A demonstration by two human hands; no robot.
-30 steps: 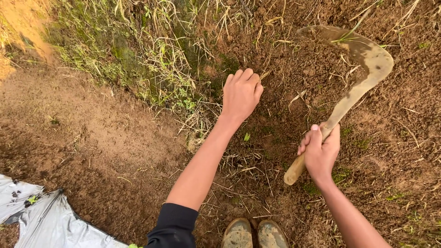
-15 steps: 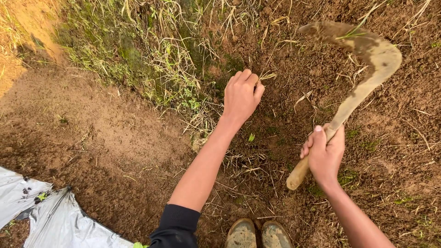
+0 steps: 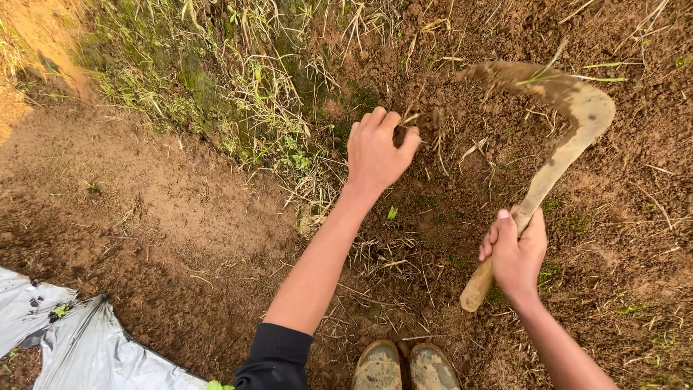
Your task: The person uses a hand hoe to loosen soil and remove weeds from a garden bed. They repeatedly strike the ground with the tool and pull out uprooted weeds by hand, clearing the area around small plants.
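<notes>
head view, looking straight down: the left hand (image 3: 375,148) reaches forward on a bare forearm, its fingers curled into a loose fist around a thin tuft of dry grass stems (image 3: 426,123) at the edge of the turf; how much it actually grips is hard to tell, since the knuckles hide the palm. the right hand (image 3: 516,253) is wrapped tight around the pale, rounded wooden handle of a sickle (image 3: 556,144), thumb on top, the butt of the handle poking out below the fist. from there the tool runs up and away, then bends into a broad, curved blade, dull and caked with brown mud, its tip hanging above the soil to the right of the left hand, apart from it.

under both hands lies crumbly, reddish-brown earth (image 3: 635,231) strewn with straw-like stalks and thin roots. to the upper left a ragged grass patch (image 3: 216,79) mixes green blades with yellowed, wiry ones. left of the arm the soil is smoother and more packed. at the bottom edge two mud-coated boot toes (image 3: 404,368) sit side by side, and in the lower-left corner a crumpled grey plastic sheet (image 3: 79,347) lies, shiny and flecked with dirt.
</notes>
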